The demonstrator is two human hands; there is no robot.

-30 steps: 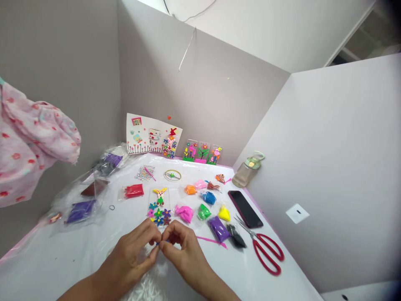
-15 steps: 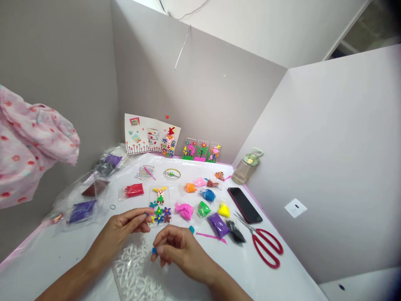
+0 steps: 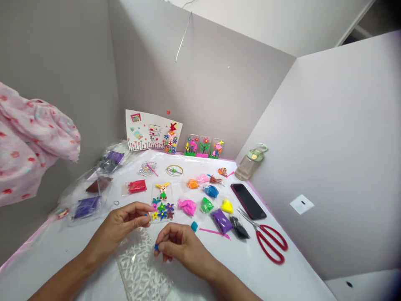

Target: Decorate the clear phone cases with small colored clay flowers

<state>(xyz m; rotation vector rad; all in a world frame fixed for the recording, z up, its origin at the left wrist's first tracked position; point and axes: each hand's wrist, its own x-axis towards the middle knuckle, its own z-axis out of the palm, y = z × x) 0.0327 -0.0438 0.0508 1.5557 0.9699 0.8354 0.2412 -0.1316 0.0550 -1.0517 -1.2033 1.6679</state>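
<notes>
Just left of the bunny panel is my left hand, its thumb and fingers pinched together on a tiny blue bit, probably clay. My right hand is lower and to the right, over the upper right of a white lacy mat. Between its thumb and fingertips sits a small piece of blue clay. The clear panel beyond my hands carries a clay bunny with yellow ears and several colourful clay flowers. A teal clay lump lies beside my right hand.
Bagged clay lies around, including red, pink and purple. Red-handled scissors, a phone and a bottle are at right. Decorated panels stand against the back wall. Pink cloth hangs at left.
The view has shifted slightly, so the table things sit a little further right. Both hands keep their pinches; the blue clay in my right hand has turned slightly.
</notes>
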